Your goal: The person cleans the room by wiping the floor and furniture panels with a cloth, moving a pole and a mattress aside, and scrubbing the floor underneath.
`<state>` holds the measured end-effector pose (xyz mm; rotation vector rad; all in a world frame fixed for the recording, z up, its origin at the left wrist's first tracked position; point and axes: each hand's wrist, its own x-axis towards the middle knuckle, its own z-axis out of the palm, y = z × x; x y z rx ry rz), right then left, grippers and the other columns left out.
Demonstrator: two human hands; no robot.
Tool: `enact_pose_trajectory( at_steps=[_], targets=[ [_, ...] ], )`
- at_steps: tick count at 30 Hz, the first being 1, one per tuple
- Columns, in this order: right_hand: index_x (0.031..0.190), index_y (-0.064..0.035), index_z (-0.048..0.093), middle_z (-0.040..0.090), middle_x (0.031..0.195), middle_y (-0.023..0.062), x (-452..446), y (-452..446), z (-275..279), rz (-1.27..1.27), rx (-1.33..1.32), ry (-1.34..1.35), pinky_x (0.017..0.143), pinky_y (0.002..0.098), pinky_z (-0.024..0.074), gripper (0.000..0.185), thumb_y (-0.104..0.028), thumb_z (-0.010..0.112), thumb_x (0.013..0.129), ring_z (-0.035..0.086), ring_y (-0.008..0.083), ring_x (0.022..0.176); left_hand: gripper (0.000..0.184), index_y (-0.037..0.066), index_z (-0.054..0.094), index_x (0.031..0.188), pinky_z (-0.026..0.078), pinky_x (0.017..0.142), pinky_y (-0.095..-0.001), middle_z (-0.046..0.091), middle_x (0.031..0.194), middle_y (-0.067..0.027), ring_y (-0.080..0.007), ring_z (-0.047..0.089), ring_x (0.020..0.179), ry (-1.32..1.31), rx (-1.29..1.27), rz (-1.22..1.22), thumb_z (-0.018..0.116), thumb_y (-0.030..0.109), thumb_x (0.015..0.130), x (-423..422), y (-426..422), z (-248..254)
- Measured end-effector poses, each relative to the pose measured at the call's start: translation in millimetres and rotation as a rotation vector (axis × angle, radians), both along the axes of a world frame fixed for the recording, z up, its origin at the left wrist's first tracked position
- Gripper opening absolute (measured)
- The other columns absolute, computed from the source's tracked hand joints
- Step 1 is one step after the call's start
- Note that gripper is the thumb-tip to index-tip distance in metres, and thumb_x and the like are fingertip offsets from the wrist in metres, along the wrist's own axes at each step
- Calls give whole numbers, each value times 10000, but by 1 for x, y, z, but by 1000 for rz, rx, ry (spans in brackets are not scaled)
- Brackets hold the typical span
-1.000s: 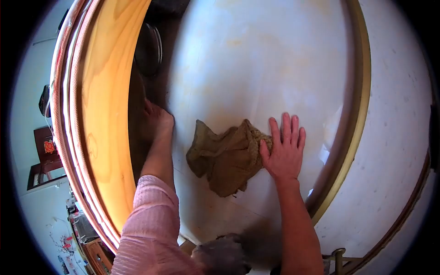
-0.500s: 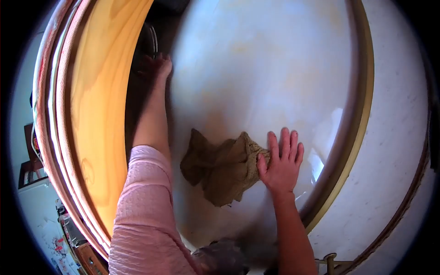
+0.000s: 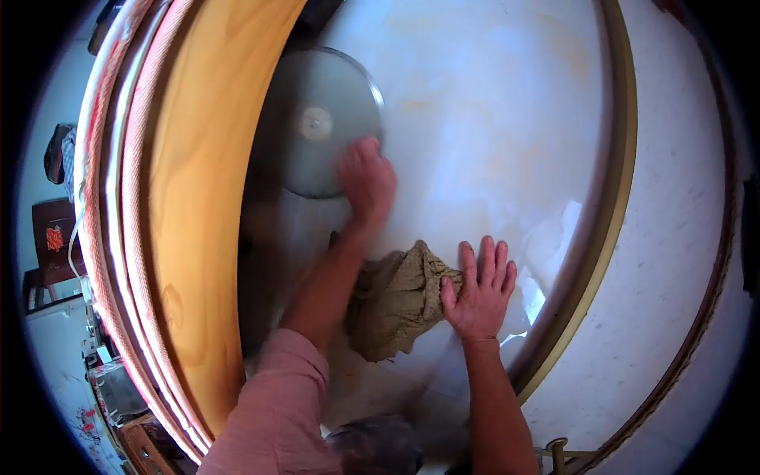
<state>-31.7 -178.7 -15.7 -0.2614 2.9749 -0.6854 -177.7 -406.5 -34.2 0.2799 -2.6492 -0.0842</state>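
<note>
A round glass lid (image 3: 336, 87) with a pale central knob lies at the upper left of the floor, partly under the wooden board. My left hand (image 3: 368, 180) grips the lid's lower right edge, its fingers curled. My right hand (image 3: 479, 294) rests flat on the pale floor (image 3: 483, 134), fingers spread, the thumb touching the edge of a crumpled brown cloth (image 3: 396, 309). The cloth lies between my two arms, partly covered by the left forearm.
A curved wooden board (image 3: 198, 158) with pink-edged bedding (image 3: 138, 158) rises on the left. A gold-brown rail (image 3: 613, 198) borders the right side, with a speckled white surface (image 3: 665, 261) beyond. Furniture and a drawer (image 3: 146, 447) show at lower left.
My left hand has come out from the dark gap beside the board, and the round lid has come out with it over the floor. My right hand remains flat beside the cloth.
</note>
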Motion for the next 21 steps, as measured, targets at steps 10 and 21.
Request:
enact_pose_trajectory(
  at_steps=[10,21],
  targets=[
    [1391,-142,477,336,1514,166,4,1,3,16,-16,66,1148,535,164,574,-419,530,891,236,362,1438,313,65,596,1087,459,702,-394,534,869,-93,-286,558,834,-137,175,-334,604,92,776,120,110,58],
    [1374,-89,469,337,1512,163,5,21,-10,66,-279,-13,1169,470,166,552,-407,509,924,245,359,1424,226,23,579,1060,498,734,-321,654,940,-105,-229,629,821,233,943,-257,678,74,864,193,101,217]
  ],
)
